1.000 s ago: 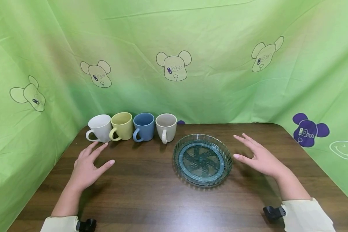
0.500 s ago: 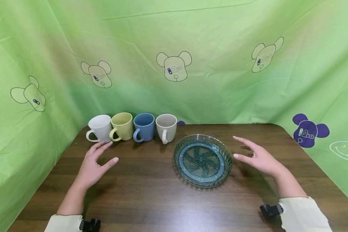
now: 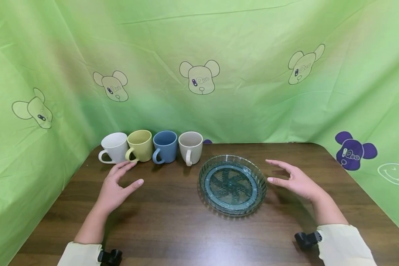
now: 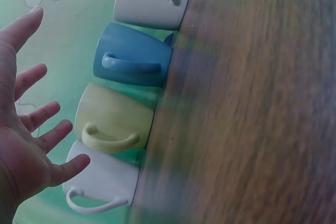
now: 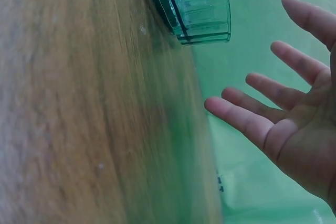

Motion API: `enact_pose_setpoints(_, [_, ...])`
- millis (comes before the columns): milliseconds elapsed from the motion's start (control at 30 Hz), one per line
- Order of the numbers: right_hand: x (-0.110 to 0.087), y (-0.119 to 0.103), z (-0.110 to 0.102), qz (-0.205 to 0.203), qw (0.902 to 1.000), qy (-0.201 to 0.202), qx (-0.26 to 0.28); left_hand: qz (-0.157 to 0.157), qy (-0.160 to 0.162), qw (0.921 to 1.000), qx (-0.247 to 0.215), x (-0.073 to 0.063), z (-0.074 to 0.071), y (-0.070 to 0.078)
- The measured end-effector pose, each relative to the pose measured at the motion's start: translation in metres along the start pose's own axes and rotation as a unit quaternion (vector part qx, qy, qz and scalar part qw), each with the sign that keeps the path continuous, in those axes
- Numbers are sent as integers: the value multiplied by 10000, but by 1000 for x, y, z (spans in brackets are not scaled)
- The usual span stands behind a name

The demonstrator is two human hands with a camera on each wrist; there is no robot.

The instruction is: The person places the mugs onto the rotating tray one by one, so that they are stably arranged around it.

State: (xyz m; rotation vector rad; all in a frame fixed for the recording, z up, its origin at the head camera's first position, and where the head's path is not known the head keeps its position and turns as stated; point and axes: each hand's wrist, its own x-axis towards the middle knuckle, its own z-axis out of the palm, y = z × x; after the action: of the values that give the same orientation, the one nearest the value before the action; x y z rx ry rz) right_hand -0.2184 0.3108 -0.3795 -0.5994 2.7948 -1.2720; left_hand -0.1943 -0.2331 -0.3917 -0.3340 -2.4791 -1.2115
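Along the back left of the table stand a white mug (image 3: 117,147), a yellow mug (image 3: 142,146), a blue mug (image 3: 167,147) and a light grey mug (image 3: 193,147), all upright in a row. My left hand (image 3: 114,190) hovers in front of the white and yellow mugs, fingers spread and holding nothing; the left wrist view shows it apart from the mugs. A round, ribbed green glass dish (image 3: 231,186) lies right of centre. Just to its right my right hand (image 3: 296,181) is held with fingers extended, empty and not touching the dish.
A brown wooden table (image 3: 173,236) bears everything. Green curtain (image 3: 246,107) with printed bear heads hangs behind it and along both sides. Each wrist wears a black camera mount, such as the right one (image 3: 307,240).
My left hand has moved to the right, from before the white mug toward the yellow one. My right hand has shifted only slightly. Mugs and dish stay in place.
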Motion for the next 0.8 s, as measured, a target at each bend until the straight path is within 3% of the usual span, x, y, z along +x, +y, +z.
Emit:
enact_pose_setpoints(133, [2,3,4,28,9982,-85,585,78,45,9999,-95,2,5,4])
enact_pose_setpoints(333, [6,8,10,377,9858,-281,1610,203,29,9996,-198,5,12,11])
enact_pose_setpoints(800, [15,17,11,434,9744,-728,2081,177,-77,9987,-480,14,29,19])
